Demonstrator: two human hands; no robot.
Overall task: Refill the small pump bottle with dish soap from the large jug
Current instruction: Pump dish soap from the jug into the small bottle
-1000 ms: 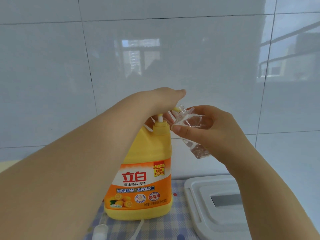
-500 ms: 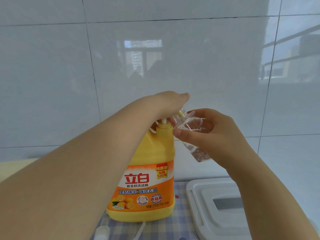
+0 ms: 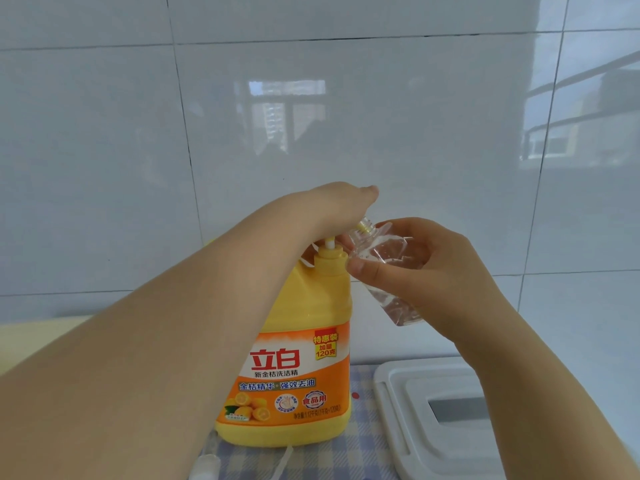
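The left hand (image 3: 341, 199) presses palm-down on the yellow dish-soap jug (image 3: 294, 348)'s pump, while the right hand (image 3: 426, 271), fingers wrapped around the clear small bottle (image 3: 381, 261), tilts its open neck under the spout just right of it to catch soap.

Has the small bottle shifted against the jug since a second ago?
No. The bottle keeps its neck at the same spot up and right of the jug cap; only the camera shifted.

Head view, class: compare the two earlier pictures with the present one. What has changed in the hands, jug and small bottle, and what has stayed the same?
Little has changed. The left hand stays on the pump of the yellow jug, the pump stem looking slightly lower. The right hand still holds the clear small bottle, tilted, its mouth at the pump's spout. The jug has not moved on the checked cloth; nothing let go.
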